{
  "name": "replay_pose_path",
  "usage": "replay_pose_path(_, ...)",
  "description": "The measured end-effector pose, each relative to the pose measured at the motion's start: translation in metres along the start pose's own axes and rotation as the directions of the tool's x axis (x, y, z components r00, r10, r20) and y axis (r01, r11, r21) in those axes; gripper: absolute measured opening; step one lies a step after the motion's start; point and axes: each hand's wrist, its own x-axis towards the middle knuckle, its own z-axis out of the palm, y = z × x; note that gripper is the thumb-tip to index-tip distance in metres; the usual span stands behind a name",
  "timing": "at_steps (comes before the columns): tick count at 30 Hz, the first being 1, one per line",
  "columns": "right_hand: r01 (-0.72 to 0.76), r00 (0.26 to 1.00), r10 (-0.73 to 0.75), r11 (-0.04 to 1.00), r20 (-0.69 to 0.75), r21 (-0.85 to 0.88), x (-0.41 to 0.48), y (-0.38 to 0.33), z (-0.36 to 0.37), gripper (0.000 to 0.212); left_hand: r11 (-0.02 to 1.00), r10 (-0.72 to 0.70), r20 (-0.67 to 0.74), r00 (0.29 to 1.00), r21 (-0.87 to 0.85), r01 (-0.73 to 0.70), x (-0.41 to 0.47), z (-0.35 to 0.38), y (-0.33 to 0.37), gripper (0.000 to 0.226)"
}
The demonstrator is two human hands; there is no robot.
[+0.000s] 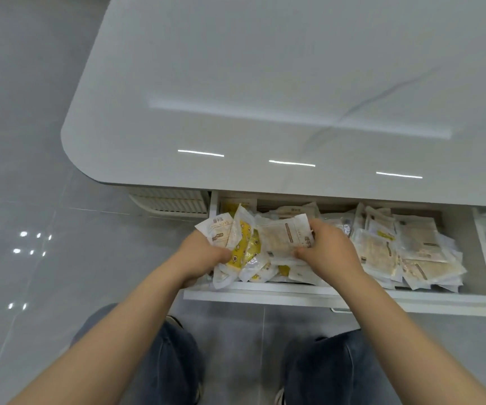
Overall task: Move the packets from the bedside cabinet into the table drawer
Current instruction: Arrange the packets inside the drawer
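The table drawer [265, 294] stands pulled out under the white tabletop [265, 97]. Both hands hold a bundle of packets [250, 244] over the drawer's left half. My left hand [203, 258] grips the bundle's left side, where white and yellow wrappers fan upward. My right hand [328, 249] pinches a pale packet [282, 238] on the bundle's right side. Several more white and beige packets [405, 252] lie piled in the drawer's right half. The bedside cabinet is out of view.
A ribbed white table base [168, 201] shows under the tabletop's rounded left corner. Grey glossy floor tiles [31, 171] spread to the left. My knees in dark jeans [323, 369] are just in front of the drawer's front edge.
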Motion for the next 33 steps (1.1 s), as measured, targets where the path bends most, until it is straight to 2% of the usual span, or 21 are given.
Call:
replay_pose_path(7, 0.018, 0.998, -0.018, 1.000, -0.067, 0.012, 0.033, 0.040, 0.020, 0.040, 0.997, 0.065, 0.082, 0.995, -0.042, -0.061, 0.048, 0.025, -0.017, 0.041)
replay_pose_path(13, -0.010, 0.994, 0.015, 0.999, -0.108, 0.046, 0.036, 0.062, 0.037, 0.040, 0.990, 0.131, 0.022, 0.991, -0.047, -0.130, 0.063, 0.044, -0.034, 0.039)
replay_pose_path(17, -0.016, 0.994, 0.019, 1.000, -0.110, 0.026, 0.037, 0.063, 0.045, 0.044, 0.986, 0.165, -0.067, 0.984, 0.034, -0.163, 0.063, 0.049, -0.042, 0.041)
replay_pose_path(22, -0.009, 0.990, 0.010, 1.000, -0.144, 0.009, 0.034, 0.066, 0.047, 0.042, 0.947, 0.291, -0.146, 0.946, 0.187, -0.262, 0.059, 0.043, -0.040, 0.044)
replay_pose_path(26, -0.008, 0.990, 0.002, 0.999, -0.144, -0.043, 0.033, 0.068, 0.044, 0.046, 0.942, 0.294, -0.112, 0.949, 0.204, -0.268, 0.060, 0.041, -0.041, 0.046)
replay_pose_path(29, 0.002, 0.989, -0.021, 0.991, -0.146, -0.133, 0.029, 0.067, 0.038, 0.059, 0.946, 0.285, -0.078, 0.955, 0.181, -0.268, 0.060, 0.045, -0.040, 0.051)
replay_pose_path(31, 0.023, 0.988, -0.047, 0.987, -0.150, -0.159, 0.023, 0.069, 0.034, 0.072, 0.916, 0.322, -0.094, 0.942, 0.280, -0.286, 0.061, 0.049, -0.038, 0.056)
replay_pose_path(33, 0.064, 0.989, -0.084, 0.985, -0.123, -0.159, 0.015, 0.070, 0.030, 0.075, 0.872, 0.363, -0.121, 0.924, 0.393, -0.291, 0.062, 0.052, -0.038, 0.060)
